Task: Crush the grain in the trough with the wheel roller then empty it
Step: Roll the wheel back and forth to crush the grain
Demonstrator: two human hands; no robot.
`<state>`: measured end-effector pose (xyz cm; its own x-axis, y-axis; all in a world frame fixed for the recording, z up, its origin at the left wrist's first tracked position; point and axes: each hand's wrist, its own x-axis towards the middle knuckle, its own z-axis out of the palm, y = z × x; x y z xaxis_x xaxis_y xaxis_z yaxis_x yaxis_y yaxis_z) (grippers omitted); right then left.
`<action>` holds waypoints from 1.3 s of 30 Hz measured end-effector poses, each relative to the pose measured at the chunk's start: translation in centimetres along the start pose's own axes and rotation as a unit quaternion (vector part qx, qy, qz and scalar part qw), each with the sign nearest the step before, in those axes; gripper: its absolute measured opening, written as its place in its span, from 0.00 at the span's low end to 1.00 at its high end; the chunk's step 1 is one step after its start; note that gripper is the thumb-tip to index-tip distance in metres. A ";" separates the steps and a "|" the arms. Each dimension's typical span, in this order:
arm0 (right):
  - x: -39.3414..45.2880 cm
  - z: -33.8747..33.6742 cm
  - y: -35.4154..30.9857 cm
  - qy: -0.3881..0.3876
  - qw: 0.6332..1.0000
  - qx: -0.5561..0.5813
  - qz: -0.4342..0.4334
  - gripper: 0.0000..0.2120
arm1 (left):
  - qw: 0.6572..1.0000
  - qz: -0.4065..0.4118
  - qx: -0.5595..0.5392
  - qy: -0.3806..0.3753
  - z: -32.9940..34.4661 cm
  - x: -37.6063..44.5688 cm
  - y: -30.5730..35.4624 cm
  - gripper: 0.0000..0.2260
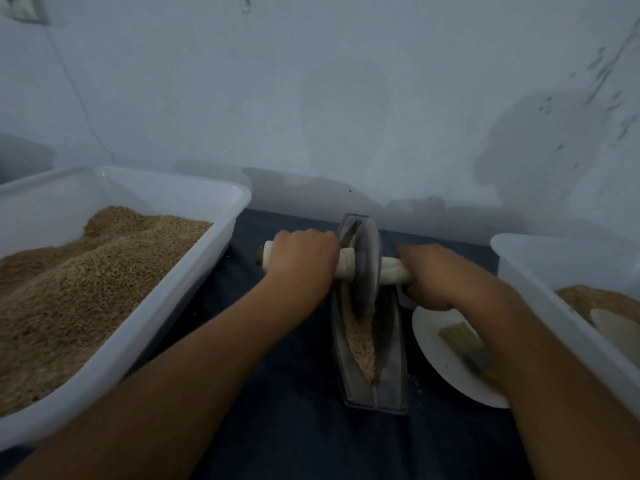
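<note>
Crushing now, left hand (pixel 300 259) and right hand (pixel 427 275) each curled round the white handle either side of the wheel roller (pixel 363 263), seated toward the trough's (pixel 394 358) far end above the grain (pixel 360 341); even downward pressure should keep it tracking straight.

I'm gripping the roller handle (pixel 346 265) with my left hand (pixel 301 259) and right hand (pixel 431 277), either side of the wheel, arms reaching forward.

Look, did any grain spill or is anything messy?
A little. A few pale specks lie on the dark cloth near the big tub and by the trough. The grain sits inside the trough, heaped to its left side. Nothing looks broken.
</note>
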<state>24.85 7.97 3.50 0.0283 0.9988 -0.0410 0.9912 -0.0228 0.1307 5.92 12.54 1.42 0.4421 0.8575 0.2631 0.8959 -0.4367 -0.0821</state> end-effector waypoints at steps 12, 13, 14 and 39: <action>1.2 1.6 0.7 0.105 0.994 0.012 -0.004 0.11 | 0.997 -0.021 -0.005 0.073 1.3 0.6 -0.1 0.11; 0.9 1.0 0.6 0.070 0.997 0.009 -0.007 0.12 | 0.999 -0.022 -0.011 0.048 1.0 0.5 -0.2 0.11; 0.5 0.4 0.4 0.039 0.999 0.002 -0.009 0.12 | 0.999 -0.019 -0.016 0.023 0.8 0.4 -0.3 0.10; 0.2 0.3 -0.3 0.030 1.000 0.007 -0.007 0.14 | 1.000 -0.004 -0.001 0.018 0.6 0.4 -0.2 0.12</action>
<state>24.64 8.16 3.13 0.0063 0.9999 0.0160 0.9931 -0.0081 0.1170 5.92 13.07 1.00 0.4327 0.8511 0.2974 0.8995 -0.4299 -0.0783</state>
